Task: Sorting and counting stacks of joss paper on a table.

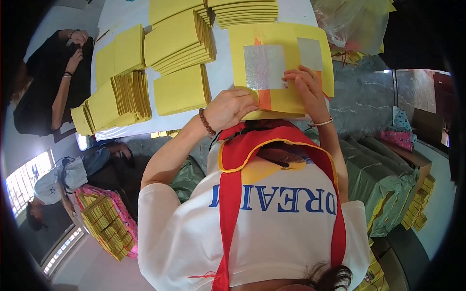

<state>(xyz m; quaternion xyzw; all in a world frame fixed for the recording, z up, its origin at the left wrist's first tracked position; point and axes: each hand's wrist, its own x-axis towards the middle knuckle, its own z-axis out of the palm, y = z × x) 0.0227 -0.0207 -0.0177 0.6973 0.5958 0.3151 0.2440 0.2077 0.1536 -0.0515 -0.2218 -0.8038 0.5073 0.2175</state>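
A wide yellow paper sheet [236, 63] lies at the table's near right edge. It bears a large silver foil square [265, 66], a smaller silver patch [309, 52] and orange stripes. My left hand [229, 110], with a brown bead bracelet on its wrist, has its fingers curled together on the sheet's near left edge, where the paper looks folded over. On the right part of the sheet rests my right hand [310, 94], fingers stretched out beside the foil, a thin bangle at its wrist. What lies beneath its palm is hidden.
Several stacks of folded yellow paper [177, 41] cover the left and far parts of the white table [116, 12]. A clear plastic bag [357, 24] is at the far right. Two people [41, 92] are on the left. Green wrapped bundles [383, 179] stand at right.
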